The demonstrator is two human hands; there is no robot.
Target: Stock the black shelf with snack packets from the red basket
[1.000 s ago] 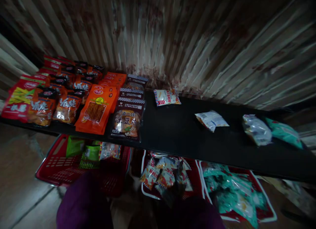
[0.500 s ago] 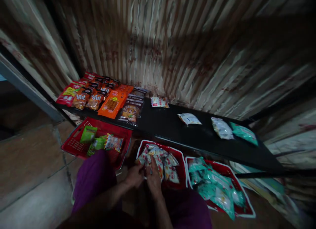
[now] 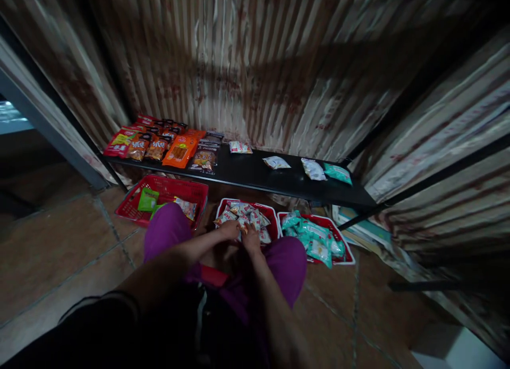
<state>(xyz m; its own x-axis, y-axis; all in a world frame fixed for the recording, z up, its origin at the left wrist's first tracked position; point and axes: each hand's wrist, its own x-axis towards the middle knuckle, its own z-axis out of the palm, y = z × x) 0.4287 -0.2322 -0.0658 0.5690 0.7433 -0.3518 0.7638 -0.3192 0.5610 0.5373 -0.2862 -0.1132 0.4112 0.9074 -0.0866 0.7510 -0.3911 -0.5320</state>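
Observation:
My left hand [image 3: 230,230] and my right hand [image 3: 251,240] are close together at the near edge of the middle red basket [image 3: 274,219] with a white rim. The fingers of both are curled in on a small white and red snack packet [image 3: 243,226], partly hidden by them. More white packets of the same kind [image 3: 258,217] are heaped in this basket. To its right, another white-rimmed red basket [image 3: 346,247] holds teal snack packets [image 3: 314,231]. On the left, a red basket [image 3: 133,199] contains green packets [image 3: 148,199] and an orange and white packet [image 3: 186,206], partly behind my knee.
A low black shelf [image 3: 247,170] runs behind the baskets. Red, orange and brown snack bags [image 3: 181,148] crowd its left end; single packets [image 3: 276,162] lie spaced along the right. Striped sheeting [image 3: 239,66] hangs behind, and dark metal posts [image 3: 109,66] stand at the sides.
The view has pulled back, so shelf and baskets look smaller and more floor and legs show. My hands stay at the middle basket and have drawn together around a packet.

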